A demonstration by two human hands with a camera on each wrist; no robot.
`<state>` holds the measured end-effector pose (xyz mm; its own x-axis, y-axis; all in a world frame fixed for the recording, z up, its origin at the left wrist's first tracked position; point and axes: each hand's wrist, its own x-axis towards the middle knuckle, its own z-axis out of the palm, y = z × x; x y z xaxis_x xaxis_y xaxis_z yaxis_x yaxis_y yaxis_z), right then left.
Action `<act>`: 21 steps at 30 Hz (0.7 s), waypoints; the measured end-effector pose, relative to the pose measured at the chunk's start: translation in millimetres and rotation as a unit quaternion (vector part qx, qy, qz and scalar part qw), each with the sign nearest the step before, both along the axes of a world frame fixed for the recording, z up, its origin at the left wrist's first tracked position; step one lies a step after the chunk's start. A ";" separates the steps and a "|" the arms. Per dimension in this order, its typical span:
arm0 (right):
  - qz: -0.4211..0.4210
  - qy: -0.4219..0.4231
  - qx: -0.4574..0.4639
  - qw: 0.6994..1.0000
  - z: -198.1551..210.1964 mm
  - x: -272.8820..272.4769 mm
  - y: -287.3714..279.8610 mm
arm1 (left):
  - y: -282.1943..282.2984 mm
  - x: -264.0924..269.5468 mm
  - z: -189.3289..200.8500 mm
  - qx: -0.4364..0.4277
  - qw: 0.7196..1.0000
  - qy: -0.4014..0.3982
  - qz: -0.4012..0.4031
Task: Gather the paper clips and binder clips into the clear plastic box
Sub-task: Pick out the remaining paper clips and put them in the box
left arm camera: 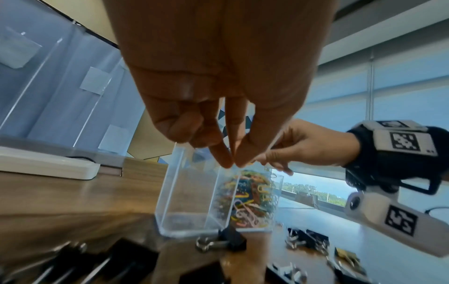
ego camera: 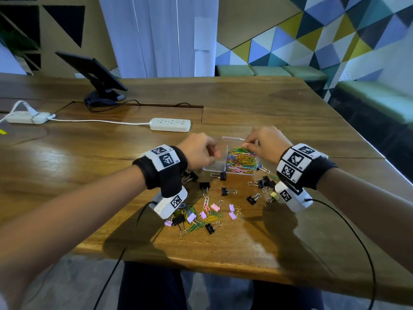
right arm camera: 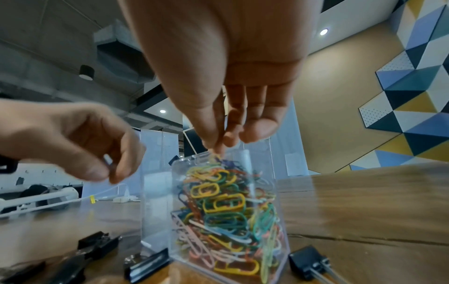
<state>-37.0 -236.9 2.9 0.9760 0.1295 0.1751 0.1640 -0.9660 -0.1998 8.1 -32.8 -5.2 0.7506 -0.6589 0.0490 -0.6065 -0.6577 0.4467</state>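
Your left hand hovers over the left compartment of the clear plastic box, thumb and forefinger pressed tip to tip; whether anything thin sits between them you cannot tell. Your right hand hangs over the right compartment with fingertips bunched together at the top of the heap, pinching at the paper clips there.

The box is a hard, transparent, straight-walled rectangle split by one divider into two compartments. The right one is heaped to the rim with coloured wire paper clips: yellow, green, teal, orange, pink, white. The left one looks bare of coloured clips. It stands on the glossy wooden table, between your hands.

In front of the box lie roughly ten black binder clips with silver wire handles, about six pink binder clips, and one yellow binder clip. A loose tangle of paper clips lies among the pink ones, too overlapped to count.

Two white power strips lie farther back.
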 end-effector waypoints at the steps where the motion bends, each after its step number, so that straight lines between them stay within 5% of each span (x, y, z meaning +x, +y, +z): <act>1: -0.002 -0.002 0.007 1.000 0.1 -0.9 0.4 | 3.5 -3.1 -2.5 0.017 1.000 0.018 -0.006; 5: 0.024 -0.031 0.021 0.999 -0.9 -9.2 9.8 | 20.7 -20.1 -12.9 0.098 0.991 0.069 -0.050; 9: 0.117 0.031 -0.022 0.992 -11.0 -25.2 30.3 | 32.6 -33.3 -19.9 0.198 0.973 0.084 -0.080; 14: 0.208 0.177 -0.068 0.960 -30.8 -39.6 55.3 | 35.2 -40.0 -24.1 0.207 0.973 0.083 -0.065; 21: 0.236 0.207 -0.063 0.947 -39.3 -36.5 66.4 | 33.4 -53.7 -30.8 0.220 0.965 0.098 -0.107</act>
